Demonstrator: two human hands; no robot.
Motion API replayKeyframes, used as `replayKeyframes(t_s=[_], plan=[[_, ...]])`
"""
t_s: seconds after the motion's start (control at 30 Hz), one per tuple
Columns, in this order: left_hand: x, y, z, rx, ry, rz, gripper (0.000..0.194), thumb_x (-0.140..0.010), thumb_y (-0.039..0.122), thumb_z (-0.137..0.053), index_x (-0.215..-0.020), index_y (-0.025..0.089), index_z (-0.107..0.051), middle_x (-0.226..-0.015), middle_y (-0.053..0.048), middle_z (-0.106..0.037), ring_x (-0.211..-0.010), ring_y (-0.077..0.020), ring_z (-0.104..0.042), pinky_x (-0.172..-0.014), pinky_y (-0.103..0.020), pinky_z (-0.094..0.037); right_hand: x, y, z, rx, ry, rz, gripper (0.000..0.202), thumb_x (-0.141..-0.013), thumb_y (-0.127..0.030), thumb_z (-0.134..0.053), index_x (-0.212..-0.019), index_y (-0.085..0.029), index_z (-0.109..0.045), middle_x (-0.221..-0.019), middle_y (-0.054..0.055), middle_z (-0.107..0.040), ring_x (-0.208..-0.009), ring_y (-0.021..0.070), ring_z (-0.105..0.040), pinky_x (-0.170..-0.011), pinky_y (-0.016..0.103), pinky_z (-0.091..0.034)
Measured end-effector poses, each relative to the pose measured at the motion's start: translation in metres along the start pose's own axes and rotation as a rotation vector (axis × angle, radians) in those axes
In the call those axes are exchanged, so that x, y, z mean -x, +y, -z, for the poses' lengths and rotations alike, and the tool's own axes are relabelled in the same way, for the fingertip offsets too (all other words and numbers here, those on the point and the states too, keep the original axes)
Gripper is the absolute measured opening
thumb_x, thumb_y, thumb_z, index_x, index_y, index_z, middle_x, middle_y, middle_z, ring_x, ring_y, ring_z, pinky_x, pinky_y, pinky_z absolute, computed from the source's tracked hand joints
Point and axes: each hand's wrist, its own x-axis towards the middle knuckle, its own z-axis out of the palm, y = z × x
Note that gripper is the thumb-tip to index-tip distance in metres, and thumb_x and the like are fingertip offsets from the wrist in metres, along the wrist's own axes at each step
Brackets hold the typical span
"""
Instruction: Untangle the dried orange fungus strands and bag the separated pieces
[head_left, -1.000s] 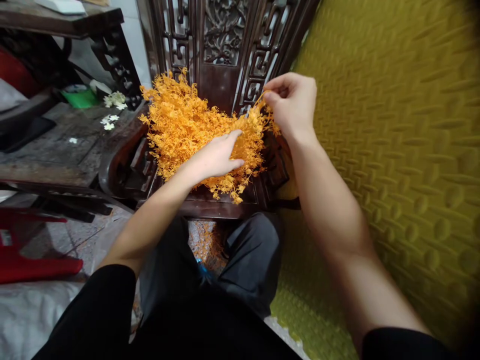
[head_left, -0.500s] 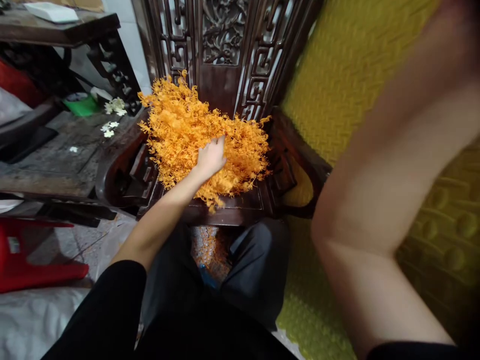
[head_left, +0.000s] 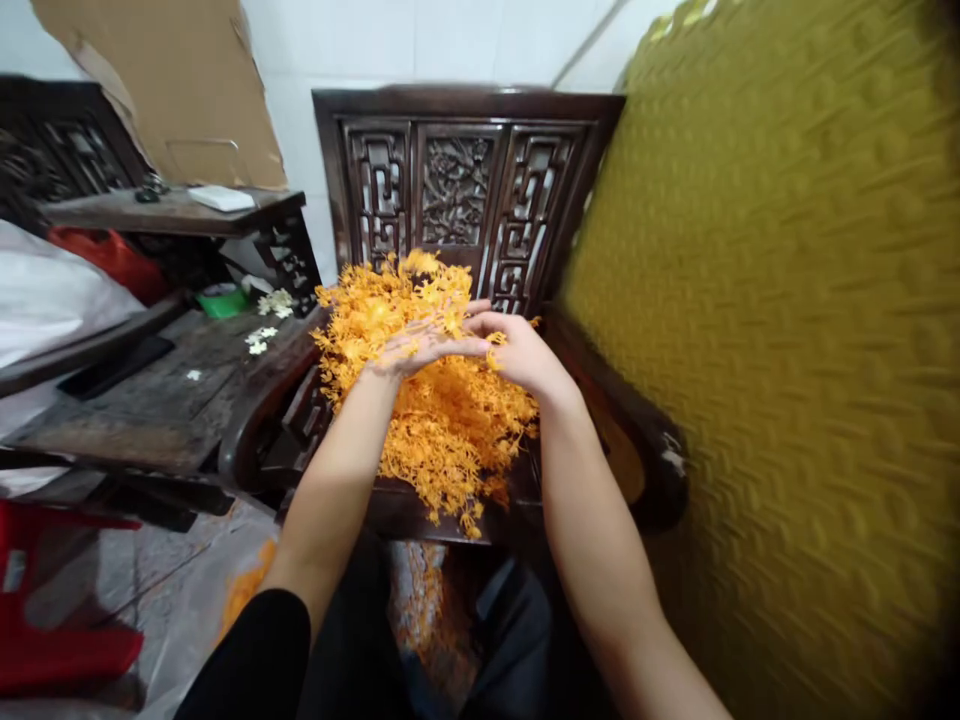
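A heap of loose orange flower-like pieces (head_left: 442, 430) covers much of the seat of a dark carved wooden chair (head_left: 450, 528). Over the heap, my left hand (head_left: 420, 342) reaches in from the left, its fingers stretched out to the right and orange bits lying on and over it. My right hand (head_left: 521, 350) comes from the right, fingers extended toward the left fingertips, with a small orange sprig beside them. The two hands meet or overlap above the pile; whether they touch is unclear.
At the left stands a dark wooden table (head_left: 150, 400) bearing green tape (head_left: 223, 300) and white blossoms (head_left: 276, 303). A red stool (head_left: 67, 650) is at lower left. The large yellow textured sheet (head_left: 787, 300) rises along the right side.
My right hand has come down from the right edge to the heap. My left hand now faces it with fingers extended. The camera view has tilted up, showing more wall.
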Motion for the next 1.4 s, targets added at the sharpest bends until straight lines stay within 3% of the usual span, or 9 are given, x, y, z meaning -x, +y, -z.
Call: replayKeyframes(t_s=[0.2, 0.3, 0.37, 0.47, 0.63, 0.8, 1.0, 1.27, 1.4], plan=[[0.001, -0.003, 0.012, 0.300, -0.005, 0.087, 0.044, -0.080, 0.054, -0.081, -0.114, 0.025, -0.078, -0.134, -0.011, -0.075, -0.138, -0.0335, -0.062, -0.114, -0.053, -0.050, 0.004, 0.003, -0.009, -0.066, -0.024, -0.055, 0.030, -0.089, -0.036, -0.070, -0.110, -0.016, -0.077, -0.089, 0.004, -0.073, -0.070, 0.0139, -0.057, -0.069, 0.033, -0.050], [0.000, 0.004, 0.009, 0.396, 0.071, 0.110, 0.033, -0.087, 0.044, -0.076, -0.110, 0.021, -0.081, -0.132, -0.012, -0.076, -0.137, -0.0306, -0.063, -0.120, -0.049, -0.045, 0.007, -0.004, -0.007, -0.031, -0.047, 0.007, 0.041, -0.082, -0.033, -0.079, -0.121, -0.021, -0.078, -0.118, 0.008, -0.075, -0.093, 0.0192, -0.067, -0.081, 0.037, -0.056], [0.000, 0.009, 0.003, 0.445, 0.114, 0.079, 0.026, -0.087, 0.029, -0.071, -0.107, 0.018, -0.082, -0.131, -0.011, -0.077, -0.136, -0.0277, -0.064, -0.123, -0.045, -0.041, 0.007, -0.007, -0.007, -0.054, 0.089, 0.042, 0.036, -0.082, -0.034, -0.081, -0.116, -0.022, -0.079, -0.125, 0.010, -0.074, -0.106, 0.0224, -0.069, -0.091, 0.041, -0.057], [-0.001, 0.018, -0.007, 0.495, 0.149, 0.005, 0.031, -0.076, 0.011, -0.062, -0.099, 0.016, -0.081, -0.126, -0.009, -0.078, -0.133, -0.0254, -0.066, -0.122, -0.042, -0.042, 0.003, -0.010, -0.012, -0.167, 0.345, 0.001, 0.028, -0.088, -0.044, -0.077, -0.099, -0.019, -0.079, -0.101, 0.008, -0.078, -0.092, 0.0194, -0.070, -0.089, 0.040, -0.056], [0.001, 0.026, -0.014, 0.321, 0.270, 0.019, 0.005, -0.075, 0.016, -0.070, -0.075, 0.016, -0.074, -0.086, -0.004, -0.078, -0.103, -0.0203, -0.072, -0.104, -0.037, -0.053, -0.001, -0.017, -0.022, -0.426, 0.264, -0.036, 0.043, -0.076, -0.059, -0.085, -0.087, -0.019, -0.074, -0.078, 0.001, -0.068, -0.068, 0.0122, -0.059, -0.064, 0.030, -0.054], [0.006, 0.041, -0.010, 0.149, 0.224, -0.002, 0.029, -0.079, 0.037, -0.085, -0.098, 0.016, -0.079, -0.108, -0.011, -0.080, -0.100, -0.0206, -0.074, -0.085, -0.032, -0.059, -0.002, -0.022, -0.021, -0.561, 0.399, -0.004, 0.034, -0.079, -0.052, -0.085, -0.082, -0.020, -0.073, -0.075, -0.001, -0.061, -0.062, 0.0101, -0.053, -0.056, 0.027, -0.054], [0.006, 0.053, -0.009, 0.128, 0.363, 0.034, 0.023, -0.084, 0.026, -0.076, -0.104, 0.017, -0.076, -0.097, -0.008, -0.081, -0.074, -0.0137, -0.073, -0.062, -0.025, -0.056, -0.004, -0.017, -0.011, -0.756, 0.754, -0.005, 0.025, -0.080, -0.041, -0.082, -0.082, -0.022, -0.066, -0.080, -0.001, -0.064, -0.070, 0.0117, -0.062, -0.065, 0.029, -0.060], [0.016, 0.063, -0.016, -0.070, 0.162, -0.006, 0.031, -0.094, 0.047, -0.070, -0.103, 0.018, -0.077, -0.114, -0.011, -0.080, -0.105, -0.0206, -0.075, -0.088, -0.033, -0.058, 0.004, -0.030, -0.003, -0.755, 0.615, -0.002, 0.037, -0.066, -0.039, -0.093, -0.088, -0.025, -0.067, -0.092, 0.002, -0.076, -0.078, 0.0166, -0.071, -0.074, 0.034, -0.063], [0.019, 0.065, -0.022, -0.092, 0.087, -0.010, 0.037, -0.084, 0.040, -0.082, -0.110, 0.016, -0.075, -0.106, -0.011, -0.081, -0.100, -0.0206, -0.074, -0.093, -0.035, -0.057, 0.001, -0.030, -0.009, -0.711, 0.587, 0.050, 0.035, -0.065, -0.036, -0.094, -0.087, -0.025, -0.071, -0.094, 0.003, -0.078, -0.087, 0.0193, -0.075, -0.090, 0.041, -0.063]])
